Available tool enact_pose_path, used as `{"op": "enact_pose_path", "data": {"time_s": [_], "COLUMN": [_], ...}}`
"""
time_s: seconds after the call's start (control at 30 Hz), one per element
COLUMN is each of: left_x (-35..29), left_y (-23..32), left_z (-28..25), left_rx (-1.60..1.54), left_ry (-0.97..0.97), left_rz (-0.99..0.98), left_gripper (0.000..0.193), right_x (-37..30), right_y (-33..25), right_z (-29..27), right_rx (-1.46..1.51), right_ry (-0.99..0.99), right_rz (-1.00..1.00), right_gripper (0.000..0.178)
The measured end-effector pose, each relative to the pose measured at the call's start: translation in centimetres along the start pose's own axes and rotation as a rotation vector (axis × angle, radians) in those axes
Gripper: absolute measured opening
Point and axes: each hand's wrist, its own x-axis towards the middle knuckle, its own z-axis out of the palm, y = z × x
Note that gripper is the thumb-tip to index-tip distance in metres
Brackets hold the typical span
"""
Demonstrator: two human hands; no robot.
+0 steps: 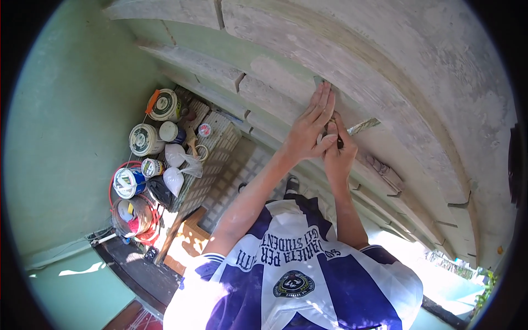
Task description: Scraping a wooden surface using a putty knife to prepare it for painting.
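Note:
My right hand [339,157] is closed around the dark handle of what looks like a broad putty knife [364,126], whose metal blade lies against the wall. A shiny, smeared strip of the blade shows beside my right fingers; the rest is partly hidden by my hands. Stretched nearly straight, the fingers of my left hand [308,129] lie flat toward a greyish blade corner, and its thumb reaches over to my right hand. Around them is the pale, patchy wall [280,91], crossed by projecting horizontal bands with a whitish coating.
Lower left, a corrugated sheet surface [220,132] carries several paint buckets [145,139], white plastic bags [174,180] and a brush. A clear tub [133,215] stands beside a red hose [148,236]. Tiled floor [242,159] lies below, with my shoe [292,184] on it.

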Motion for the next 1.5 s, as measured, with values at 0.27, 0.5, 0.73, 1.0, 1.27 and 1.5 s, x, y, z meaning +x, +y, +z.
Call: {"op": "enact_pose_path", "data": {"time_s": [0.27,0.5,0.73,1.0,1.27,1.5], "left_x": [-2.0,0.6,-2.4,-0.4,-1.8,-2.6], "left_y": [-0.5,-2.9,-2.2,-3.2,-2.6,-2.5], "left_z": [0.2,-1.8,-0.7,-1.4,-1.0,-0.1], "left_rx": [0.120,0.172,0.194,0.201,0.165,0.116], "left_ry": [-0.275,-0.065,-0.319,-0.313,-0.260,-0.156], "left_rz": [0.051,0.051,0.104,0.189,0.132,0.077], "left_gripper": [0.081,0.081,0.080,0.081,0.081,0.081], "right_x": [-2.9,1.2,-3.0,-1.8,-2.1,-0.9], "right_y": [1.2,-1.0,1.2,1.1,1.4,1.6], "right_z": [-1.1,1.5,-1.3,-0.3,-0.8,-0.9], "right_rx": [0.110,0.177,0.190,0.055,0.085,0.036], "right_ry": [0.063,0.010,0.065,0.076,0.059,0.014], "right_rz": [0.160,-0.009,0.178,0.085,0.045,0.058], "right_gripper": [0.034,0.033,0.033,0.034,0.034,0.035]}}
